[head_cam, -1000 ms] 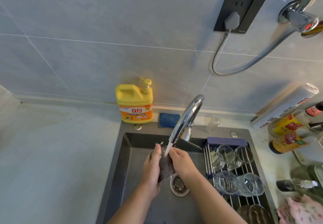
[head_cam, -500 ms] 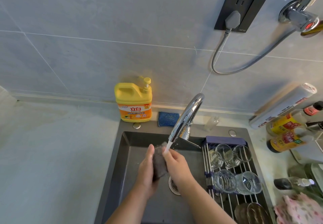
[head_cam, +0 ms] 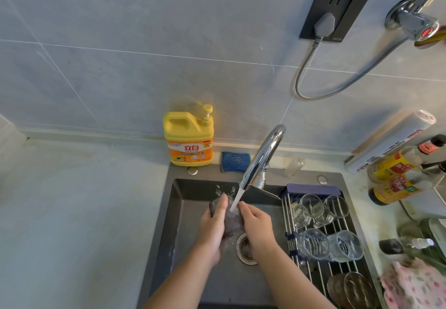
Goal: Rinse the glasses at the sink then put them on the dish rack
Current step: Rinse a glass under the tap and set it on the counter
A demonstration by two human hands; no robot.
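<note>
Two hands meet around one glass [head_cam: 230, 223] low in the sink [head_cam: 183, 212], directly under the stream of water [head_cam: 235, 200] from the tap [head_cam: 261, 156]. The left hand [head_cam: 212, 227] wraps the glass's left side, fingers lying up the wall toward the rim, and the right hand [head_cam: 258, 226] curls against the right side; the thumbs are hidden, so how they press cannot be told. The glass looks clear and smooth, a rounded, stiff shape through which the dark basin shows. Wet as it is, it is probably slippery and, being glass, brittle against the hard sink or the metal tap. It seems light enough for one hand. The safest hold is likely around the middle of the body with fingers and thumb opposed, rather than by the thin rim. The sink is matt dark grey with a shiny round drain [head_cam: 243, 248]. Just right of the hands, a dish rack [head_cam: 321, 270] of thin steel rods spans the basin and carries other glasses [head_cam: 316, 243]: two small smooth ones behind and two larger ribbed ones in front, lying on their sides and touching. The rods are round and slick, so a glass laid there could roll. A yellow plastic soap bottle [head_cam: 188, 137] and a blue woven scrub pad [head_cam: 236, 161] sit behind the sink.
</note>
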